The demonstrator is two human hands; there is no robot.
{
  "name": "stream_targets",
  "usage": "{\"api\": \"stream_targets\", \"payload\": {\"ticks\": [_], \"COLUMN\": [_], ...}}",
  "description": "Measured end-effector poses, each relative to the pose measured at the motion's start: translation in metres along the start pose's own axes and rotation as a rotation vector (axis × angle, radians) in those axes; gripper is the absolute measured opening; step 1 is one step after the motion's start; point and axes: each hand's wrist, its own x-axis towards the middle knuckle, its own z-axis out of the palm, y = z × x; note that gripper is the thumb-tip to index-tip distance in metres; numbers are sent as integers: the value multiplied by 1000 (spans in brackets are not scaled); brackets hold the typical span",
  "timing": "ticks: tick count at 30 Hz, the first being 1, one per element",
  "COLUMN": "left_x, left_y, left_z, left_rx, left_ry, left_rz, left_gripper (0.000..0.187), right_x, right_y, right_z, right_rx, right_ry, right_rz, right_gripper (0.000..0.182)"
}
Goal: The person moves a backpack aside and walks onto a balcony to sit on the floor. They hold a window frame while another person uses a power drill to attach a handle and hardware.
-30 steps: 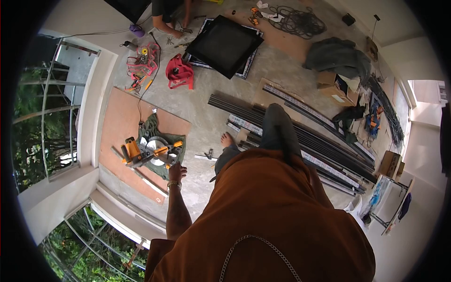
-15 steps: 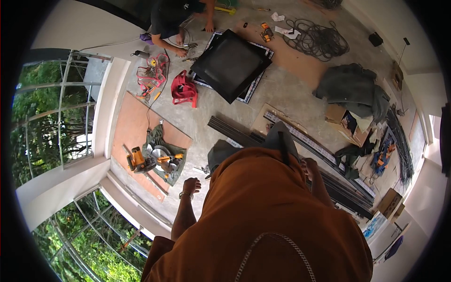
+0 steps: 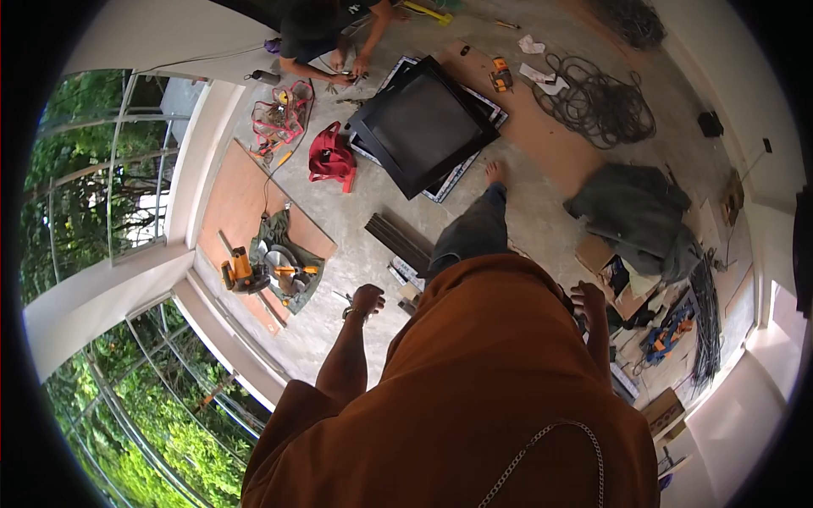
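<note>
My left hand (image 3: 367, 300), with a watch at the wrist, hangs beside my body above the bare floor, its fingers loosely curled; what they hold, if anything, is too small to tell. On the other side, my right hand (image 3: 588, 298) hangs by my hip with its fingers apart and nothing in them. Dark metal bars (image 3: 398, 244) lie on the floor ahead of my left hand. My bare foot (image 3: 494, 173) is on the floor near the stacked black square panels (image 3: 423, 127).
A co-worker (image 3: 318, 38) crouches at the top left, hands on small tools. Power saws (image 3: 246, 271) rest on a board at left, near a red bag (image 3: 331, 157). Coiled cable (image 3: 597, 100), a drill (image 3: 501, 74) and dark cloth (image 3: 635, 212) lie at right.
One leg has stepped forward, toward the panels. My left hand has shifted right and up in view; my right hand has moved right, its fingers now spread. The co-worker's hands are closer together.
</note>
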Motion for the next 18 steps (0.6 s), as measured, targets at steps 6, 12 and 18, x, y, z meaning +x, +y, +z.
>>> {"api": "stream_targets", "payload": {"ticks": [6,12,18], "left_x": [74,30,-7], "left_y": [169,331,369], "left_z": [72,144,154], "left_rx": [-1,195,-30], "left_ry": [-125,-139,6], "left_rz": [209,774,636], "left_gripper": [30,36,25], "right_x": [97,70,113], "right_y": [-24,-186,-266], "right_z": [-65,-97,-89], "right_rx": [-283,-136,-325], "right_ry": [97,132,-27], "right_rz": [227,-6,-36], "right_gripper": [25,26,34]}}
